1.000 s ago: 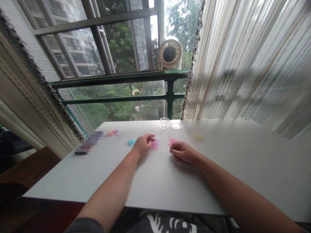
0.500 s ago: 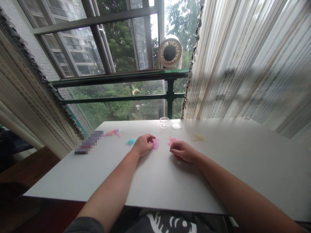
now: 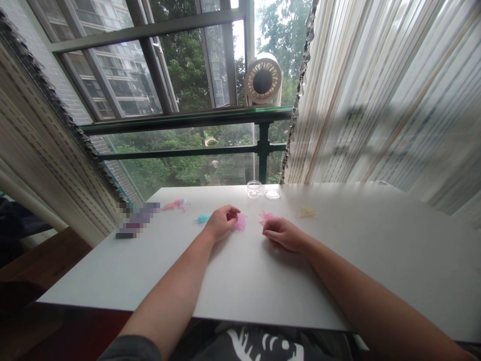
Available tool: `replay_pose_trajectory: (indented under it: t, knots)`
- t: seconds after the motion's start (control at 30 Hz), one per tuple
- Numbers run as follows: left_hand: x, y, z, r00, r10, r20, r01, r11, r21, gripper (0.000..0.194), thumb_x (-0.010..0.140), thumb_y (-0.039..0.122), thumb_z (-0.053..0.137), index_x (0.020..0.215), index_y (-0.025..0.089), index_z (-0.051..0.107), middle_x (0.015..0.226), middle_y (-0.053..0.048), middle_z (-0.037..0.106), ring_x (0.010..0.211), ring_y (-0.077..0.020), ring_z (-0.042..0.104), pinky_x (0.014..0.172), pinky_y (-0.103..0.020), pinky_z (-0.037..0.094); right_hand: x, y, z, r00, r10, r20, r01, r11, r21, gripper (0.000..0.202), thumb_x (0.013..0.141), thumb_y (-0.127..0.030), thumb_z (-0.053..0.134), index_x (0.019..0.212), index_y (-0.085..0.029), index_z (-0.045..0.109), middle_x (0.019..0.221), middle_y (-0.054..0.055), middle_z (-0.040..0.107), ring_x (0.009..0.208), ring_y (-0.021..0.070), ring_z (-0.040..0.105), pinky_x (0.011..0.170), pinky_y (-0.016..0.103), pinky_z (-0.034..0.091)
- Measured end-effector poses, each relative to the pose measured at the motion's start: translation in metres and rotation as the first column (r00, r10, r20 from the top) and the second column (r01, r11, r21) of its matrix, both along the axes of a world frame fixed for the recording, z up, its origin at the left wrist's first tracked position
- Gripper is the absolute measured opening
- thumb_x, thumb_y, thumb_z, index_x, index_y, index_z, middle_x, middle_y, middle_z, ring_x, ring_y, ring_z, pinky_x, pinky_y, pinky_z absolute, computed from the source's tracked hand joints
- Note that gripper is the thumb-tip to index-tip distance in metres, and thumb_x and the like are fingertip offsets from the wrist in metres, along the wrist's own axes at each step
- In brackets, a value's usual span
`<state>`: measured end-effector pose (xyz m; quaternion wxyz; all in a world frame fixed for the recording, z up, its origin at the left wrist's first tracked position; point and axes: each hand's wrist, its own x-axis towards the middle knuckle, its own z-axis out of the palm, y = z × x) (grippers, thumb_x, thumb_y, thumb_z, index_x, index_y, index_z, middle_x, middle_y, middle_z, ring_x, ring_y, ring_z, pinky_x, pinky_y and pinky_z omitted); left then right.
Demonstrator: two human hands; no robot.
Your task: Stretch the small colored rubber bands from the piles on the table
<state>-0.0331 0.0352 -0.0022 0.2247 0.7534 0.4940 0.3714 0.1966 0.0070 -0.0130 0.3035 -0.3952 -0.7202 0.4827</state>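
Note:
My left hand rests at the left edge of a purple pile of thin bands, its fingers curled together; whether anything is between them is too small to tell. A blue pile lies just left of that hand. My right hand is closed beside a pink pile, partly covering it, and what its fingertips hold is hidden. To the right lies a yellow pile. A mixed pink and orange pile is at the far left.
A clear round container and a clear lid stand at the back of the white table. A blurred purple object lies at the left edge. A white fan is by the window, between curtains.
My left hand has shifted very slightly up, its fingers a little more curled. My right hand has stayed in place.

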Motion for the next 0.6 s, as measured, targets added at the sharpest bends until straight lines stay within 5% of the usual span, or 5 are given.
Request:
replay_pose_trajectory:
  t: [0.6]
  knots:
    - [-0.0003, 0.0075, -0.0045, 0.977, -0.028, 0.212, 0.015, 0.998, 0.063, 0.026, 0.068, 0.009, 0.05, 0.091, 0.014, 0.061, 0.083, -0.006, 0.066, 0.082, -0.0155, 0.063, 0.076, -0.03, 0.052, 0.0002, 0.0014, -0.003, 1.0, 0.002, -0.011, -0.002, 1.0, 0.005, 0.01, 0.073, -0.025, 0.053, 0.068, -0.017, 0.051, 0.046, -0.006, 0.048, 0.04, 0.008, 0.046, 0.04, 0.019, 0.036]
